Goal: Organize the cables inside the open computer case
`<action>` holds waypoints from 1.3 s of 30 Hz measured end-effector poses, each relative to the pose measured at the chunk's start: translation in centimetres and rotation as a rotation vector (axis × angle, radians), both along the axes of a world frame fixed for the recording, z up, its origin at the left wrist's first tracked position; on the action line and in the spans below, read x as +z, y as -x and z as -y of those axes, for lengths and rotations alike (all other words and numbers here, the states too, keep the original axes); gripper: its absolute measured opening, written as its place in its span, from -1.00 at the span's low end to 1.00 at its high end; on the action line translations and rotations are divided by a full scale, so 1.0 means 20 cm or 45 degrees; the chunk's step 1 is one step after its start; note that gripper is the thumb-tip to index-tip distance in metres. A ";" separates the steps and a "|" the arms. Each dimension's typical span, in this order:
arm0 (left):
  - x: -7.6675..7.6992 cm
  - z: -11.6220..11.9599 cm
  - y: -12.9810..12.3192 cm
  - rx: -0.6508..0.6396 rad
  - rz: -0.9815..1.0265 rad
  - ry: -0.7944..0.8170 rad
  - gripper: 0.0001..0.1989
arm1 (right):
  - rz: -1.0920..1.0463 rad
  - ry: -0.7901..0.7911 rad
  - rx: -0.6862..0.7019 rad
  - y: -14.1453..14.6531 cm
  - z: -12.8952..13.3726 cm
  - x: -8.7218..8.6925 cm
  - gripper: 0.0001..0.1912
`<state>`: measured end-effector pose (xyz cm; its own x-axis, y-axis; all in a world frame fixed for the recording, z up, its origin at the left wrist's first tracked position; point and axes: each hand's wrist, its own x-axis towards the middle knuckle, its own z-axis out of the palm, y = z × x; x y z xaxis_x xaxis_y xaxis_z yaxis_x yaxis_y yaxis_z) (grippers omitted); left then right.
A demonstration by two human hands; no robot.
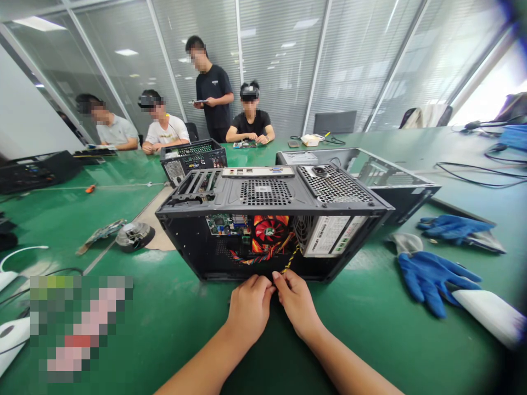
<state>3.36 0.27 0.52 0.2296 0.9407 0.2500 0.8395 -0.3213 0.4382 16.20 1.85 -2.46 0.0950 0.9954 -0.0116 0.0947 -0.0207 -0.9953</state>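
An open black computer case [201, 241] lies on its side in front of me, its inside facing me. My left hand [250, 307] is closed in a pinch at the case's lower edge; what its fingertips hold is hidden. Right beside it, my right hand [297, 304] has thumb and fingers closed around the end of a twisted yellow-and-black cable [291, 260]. That cable comes down from near the power supply [332, 236]. Inside the case are a red fan [270, 231], a green motherboard [226, 225] and a bundle of coloured wires [255, 259].
Blue work gloves [428, 274] lie on the green table [164, 340] at the right. A round metal part [135, 236] sits at the left. Behind stand another open case [193, 153] and an empty case frame [395, 175]. Several people are across the table, one standing [214, 93].
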 end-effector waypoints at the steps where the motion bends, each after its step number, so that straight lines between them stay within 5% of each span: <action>1: 0.00 0.00 0.00 0.001 -0.004 0.000 -0.87 | -0.003 0.000 0.002 0.00 0.00 0.00 -0.57; 39: -0.05 0.00 0.01 -0.073 0.097 -0.202 -0.89 | -0.006 -0.003 -0.009 0.00 -0.01 -0.01 -0.56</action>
<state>3.20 0.27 -0.49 0.2566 0.8738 0.4131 0.7838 -0.4382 0.4399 16.26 1.96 -2.74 0.1017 0.9948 -0.0098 0.0898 -0.0189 -0.9958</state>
